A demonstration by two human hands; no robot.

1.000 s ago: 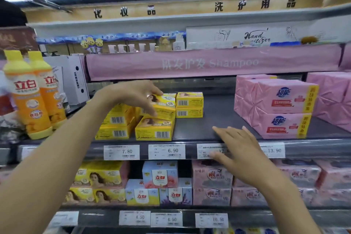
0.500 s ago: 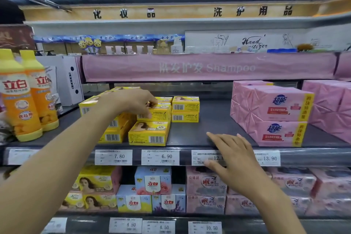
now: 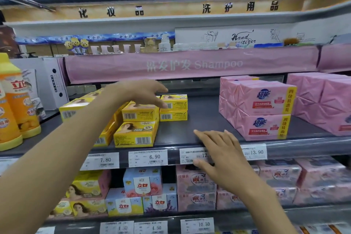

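Observation:
Several yellow soap boxes (image 3: 135,136) are stacked on the dark middle shelf (image 3: 191,125). My left hand (image 3: 135,92) reaches in above the upper yellow box (image 3: 140,113), fingers stretched to the right. Its fingertips reach the front of the rear pair of yellow boxes (image 3: 175,101), and it grips nothing. My right hand (image 3: 220,155) lies flat on the shelf's front edge. Its fingers rest on the shelf top and its thumb hangs over a price tag (image 3: 190,156).
Pink soap packs (image 3: 264,109) are stacked to the right on the same shelf, with more of them (image 3: 322,100) further right. Orange bottles (image 3: 17,104) stand at the left. A pink shampoo banner (image 3: 190,65) hangs overhead. The shelf below holds yellow, blue and pink boxes.
My left hand's fingers, curled over the top yellow box before, have straightened out to the right. My right hand stays on the shelf edge.

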